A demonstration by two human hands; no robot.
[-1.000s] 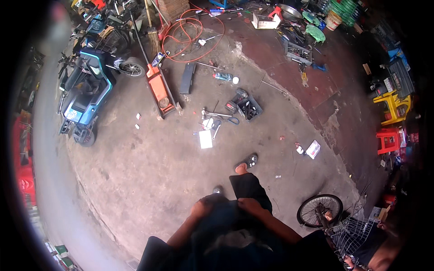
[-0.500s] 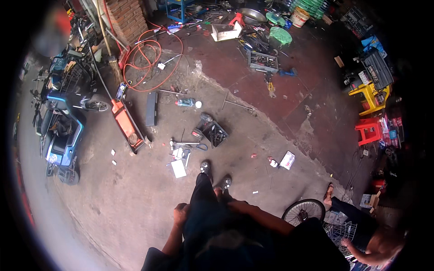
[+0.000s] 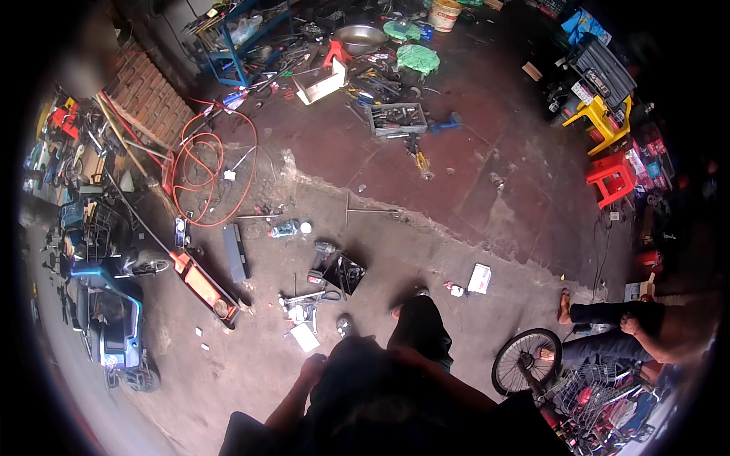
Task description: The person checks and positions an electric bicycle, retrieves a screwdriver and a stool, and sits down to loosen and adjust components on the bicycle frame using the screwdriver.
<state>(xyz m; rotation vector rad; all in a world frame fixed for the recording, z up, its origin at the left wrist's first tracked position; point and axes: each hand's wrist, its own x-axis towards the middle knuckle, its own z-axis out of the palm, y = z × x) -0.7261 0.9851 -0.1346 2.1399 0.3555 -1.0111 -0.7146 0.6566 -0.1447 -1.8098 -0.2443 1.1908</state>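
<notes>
My left hand (image 3: pixel 312 368) hangs beside my left hip; it is dark and its fingers do not show clearly. My right hand (image 3: pixel 401 354) is at my right thigh, mostly hidden by clothing and shadow. I see nothing held in either. On the floor ahead of my feet lies a black open box (image 3: pixel 346 273) of tools, with a cordless drill (image 3: pixel 325 248) by its far edge. Left of the box are a hammer (image 3: pixel 298 298) and other hand tools, beside a white sheet (image 3: pixel 305 337). A white box (image 3: pixel 480 278) lies farther right.
An orange floor jack (image 3: pixel 201 281) and a blue scooter (image 3: pixel 114 319) stand left. A red hose (image 3: pixel 217 171) coils near the brick pillar. A grey tool tray (image 3: pixel 397 119) lies ahead. Right are a bicycle wheel (image 3: pixel 526 362), a seated person (image 3: pixel 631 327) and a red stool (image 3: pixel 610 180).
My view has shifted and turned, so the floor items sit lower and to the left. My right leg has stepped forward. More of the seated person shows, with a hand at the knee.
</notes>
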